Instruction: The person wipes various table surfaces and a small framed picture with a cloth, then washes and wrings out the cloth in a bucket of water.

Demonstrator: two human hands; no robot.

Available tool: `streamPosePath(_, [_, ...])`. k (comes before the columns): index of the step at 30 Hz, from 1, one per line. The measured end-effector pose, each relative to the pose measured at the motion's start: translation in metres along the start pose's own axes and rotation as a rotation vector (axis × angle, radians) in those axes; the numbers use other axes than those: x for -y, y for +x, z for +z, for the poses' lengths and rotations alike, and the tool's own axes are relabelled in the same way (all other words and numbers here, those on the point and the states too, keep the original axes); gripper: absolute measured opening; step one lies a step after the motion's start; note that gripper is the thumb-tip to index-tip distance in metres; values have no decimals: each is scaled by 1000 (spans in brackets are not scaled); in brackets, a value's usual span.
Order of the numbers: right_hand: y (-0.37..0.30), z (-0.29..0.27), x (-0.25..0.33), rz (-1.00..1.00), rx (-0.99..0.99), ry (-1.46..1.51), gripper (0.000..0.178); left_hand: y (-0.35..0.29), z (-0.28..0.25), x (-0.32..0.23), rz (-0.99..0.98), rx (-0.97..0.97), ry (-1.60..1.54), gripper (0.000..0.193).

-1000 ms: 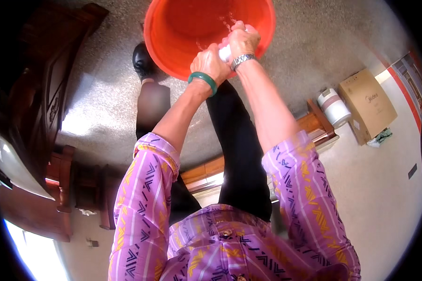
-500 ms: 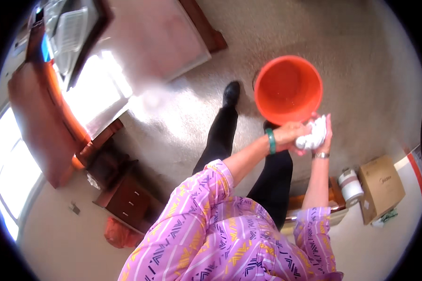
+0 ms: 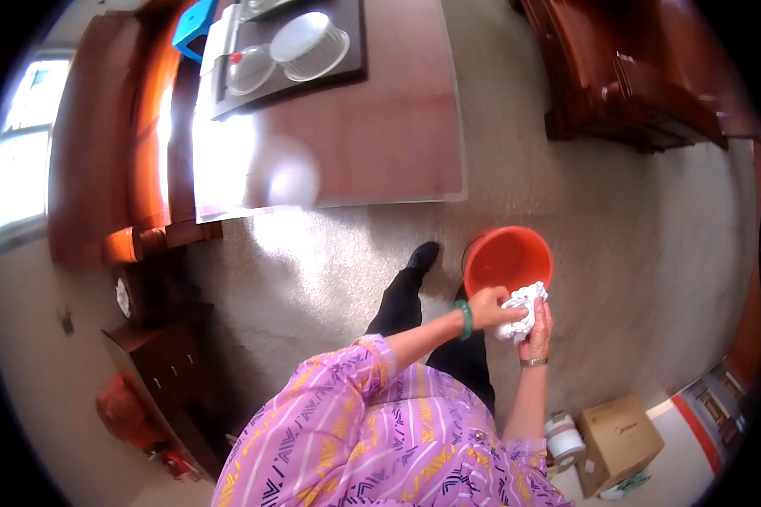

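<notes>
A crumpled white cloth (image 3: 526, 306) is bunched between my two hands. My left hand (image 3: 487, 309), with a green bangle at its wrist, grips the cloth from the left, its fingers curled into the folds. From the right, my right hand (image 3: 539, 335) wraps round the same cloth, a metal-banded watch on its wrist. Just beyond both hands stands an orange-red bucket (image 3: 506, 252) on the floor. The cloth overlaps its near rim in the picture; whether they touch I cannot tell.
A reddish-brown table (image 3: 389, 127) fills the upper left, bearing a dark tray (image 3: 330, 82) with covered clear bowls. Wooden seating (image 3: 596, 93) stands far right. A dark cabinet (image 3: 156, 372) is at left. Near right are a cardboard box (image 3: 619, 444) and a white cylindrical container (image 3: 564, 441).
The view has swung, bringing more of the table and the wooden seating into sight. The bunched cloth has loosened and spread a little. Both hands still hold it by the bucket.
</notes>
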State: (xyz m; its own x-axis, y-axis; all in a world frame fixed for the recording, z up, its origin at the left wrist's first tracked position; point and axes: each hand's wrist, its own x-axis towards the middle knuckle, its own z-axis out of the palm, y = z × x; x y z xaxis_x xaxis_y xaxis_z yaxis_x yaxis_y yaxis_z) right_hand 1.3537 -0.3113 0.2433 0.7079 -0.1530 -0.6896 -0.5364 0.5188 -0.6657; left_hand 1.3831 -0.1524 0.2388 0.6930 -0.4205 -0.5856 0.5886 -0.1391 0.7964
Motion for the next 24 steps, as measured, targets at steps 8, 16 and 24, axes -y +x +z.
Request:
streamPosePath(8, [-11, 22, 52, -71, 147, -164, 38, -54, 18, -31, 168, -571, 113, 35])
streamPosePath(16, [-70, 48, 62, 205, 618, 21, 33, -98, 34, -60, 53, 261, -1144, 45])
streamPosePath(24, [-78, 59, 81, 52, 695, -131, 36, -122, 38, -63, 237, 59, -955, 33])
